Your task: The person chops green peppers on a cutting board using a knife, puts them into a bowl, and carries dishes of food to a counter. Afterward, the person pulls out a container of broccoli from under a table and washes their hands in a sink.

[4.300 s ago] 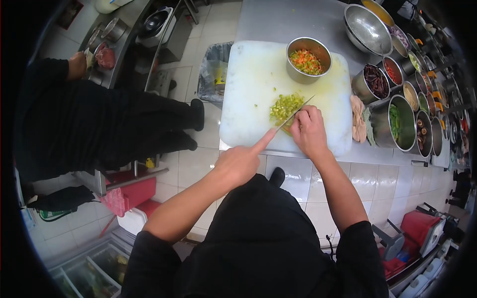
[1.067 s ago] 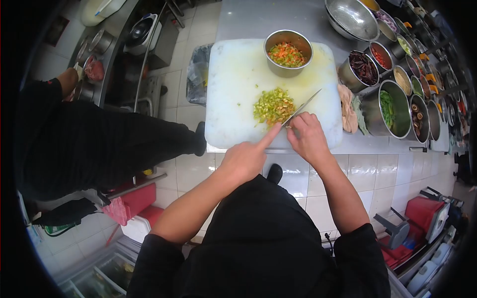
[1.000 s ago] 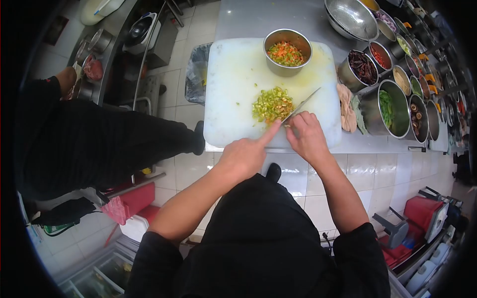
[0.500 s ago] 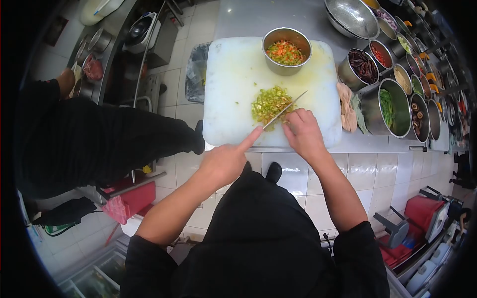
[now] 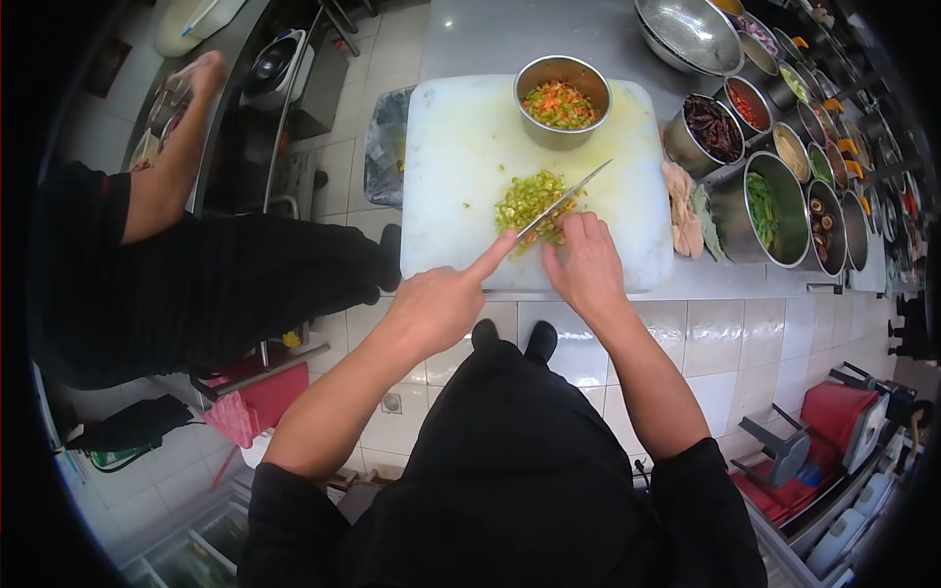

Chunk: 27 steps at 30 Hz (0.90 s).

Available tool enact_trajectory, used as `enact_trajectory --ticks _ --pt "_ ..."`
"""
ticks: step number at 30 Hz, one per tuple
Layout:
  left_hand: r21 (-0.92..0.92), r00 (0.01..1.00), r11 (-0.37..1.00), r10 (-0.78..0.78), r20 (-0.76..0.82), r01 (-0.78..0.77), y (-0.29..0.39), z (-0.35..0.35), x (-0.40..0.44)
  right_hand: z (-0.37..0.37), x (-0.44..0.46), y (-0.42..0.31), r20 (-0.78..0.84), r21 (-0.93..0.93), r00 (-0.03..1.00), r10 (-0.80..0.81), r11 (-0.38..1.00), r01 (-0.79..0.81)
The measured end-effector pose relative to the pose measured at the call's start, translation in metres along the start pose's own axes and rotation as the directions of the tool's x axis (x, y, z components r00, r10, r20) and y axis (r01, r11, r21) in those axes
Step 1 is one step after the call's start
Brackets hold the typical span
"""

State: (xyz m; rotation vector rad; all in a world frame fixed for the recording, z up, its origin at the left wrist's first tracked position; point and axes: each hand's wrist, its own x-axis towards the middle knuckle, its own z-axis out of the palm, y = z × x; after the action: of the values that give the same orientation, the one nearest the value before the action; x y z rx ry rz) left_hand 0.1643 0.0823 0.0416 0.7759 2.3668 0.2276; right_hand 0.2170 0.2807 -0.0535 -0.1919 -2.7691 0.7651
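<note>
My left hand (image 5: 436, 306) is closed around a knife (image 5: 567, 200), index finger stretched along the top of the blade. The blade points up and to the right, across a pile of chopped green vegetable (image 5: 527, 200). At the lower right edge of that pile, my right hand (image 5: 590, 263) is bent with fingers together, fingertips down against some pieces. What lies under those fingers is partly hidden. Both hands are over a white cutting board (image 5: 451, 147). A steel pot (image 5: 561, 127) of diced red and green vegetable stands at the board's far side.
Steel containers of dried chilies (image 5: 714, 127), green vegetable (image 5: 763, 211) and mushrooms (image 5: 823, 227) line the right side. Cloths (image 5: 680, 211) lie beside the board. A steel colander (image 5: 691, 34) sits behind. Another person's arm (image 5: 176, 162) reaches over the left counter.
The knife and my left hand have shifted slightly up and left, and the blade tip is higher. My right hand has moved a little left. The other person's arm has reached forward.
</note>
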Motion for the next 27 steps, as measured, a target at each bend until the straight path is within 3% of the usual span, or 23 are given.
enact_trajectory --ticks 2,8,11,14,16,21,23,26,27 --pt "0.043 1.0 0.999 -0.005 0.03 0.003 -0.002 0.001 -0.008 -0.003 -0.006 0.005 -0.054 0.066 0.998 -0.041 0.997 0.044" --pt "0.043 0.999 0.998 0.035 0.039 -0.037 -0.013 0.021 0.012 0.002 -0.003 0.015 0.036 0.031 0.994 -0.104 0.994 0.103" --pt "0.045 0.998 0.997 0.06 0.028 -0.061 -0.011 0.01 0.011 -0.008 -0.004 0.004 -0.038 0.057 0.998 -0.044 0.997 0.046" --pt "0.096 0.997 0.995 0.021 0.076 -0.028 -0.013 0.004 0.007 -0.015 -0.006 0.001 0.017 0.02 0.998 0.067 0.998 -0.067" --pt "0.1 0.996 0.995 0.016 0.087 -0.025 -0.016 0.008 0.008 -0.003 -0.005 0.009 0.072 0.005 0.997 0.022 1.0 -0.022" --pt "0.095 0.999 0.995 0.033 0.005 -0.034 -0.011 -0.009 0.007 -0.015 -0.001 0.011 -0.057 0.119 0.994 -0.094 0.988 0.101" --pt "0.077 0.991 0.997 0.021 -0.133 -0.011 -0.02 -0.011 -0.005 -0.029 -0.004 0.011 -0.149 0.098 0.981 -0.121 0.986 0.137" --pt "0.045 0.966 0.998 -0.03 -0.259 0.043 -0.028 -0.012 -0.014 -0.041 -0.002 -0.003 -0.152 0.012 0.959 -0.239 0.97 0.243" --pt "0.045 0.955 0.998 -0.031 -0.296 0.046 -0.032 -0.005 -0.01 -0.041 0.001 -0.011 -0.081 -0.001 0.947 -0.311 0.95 0.312"
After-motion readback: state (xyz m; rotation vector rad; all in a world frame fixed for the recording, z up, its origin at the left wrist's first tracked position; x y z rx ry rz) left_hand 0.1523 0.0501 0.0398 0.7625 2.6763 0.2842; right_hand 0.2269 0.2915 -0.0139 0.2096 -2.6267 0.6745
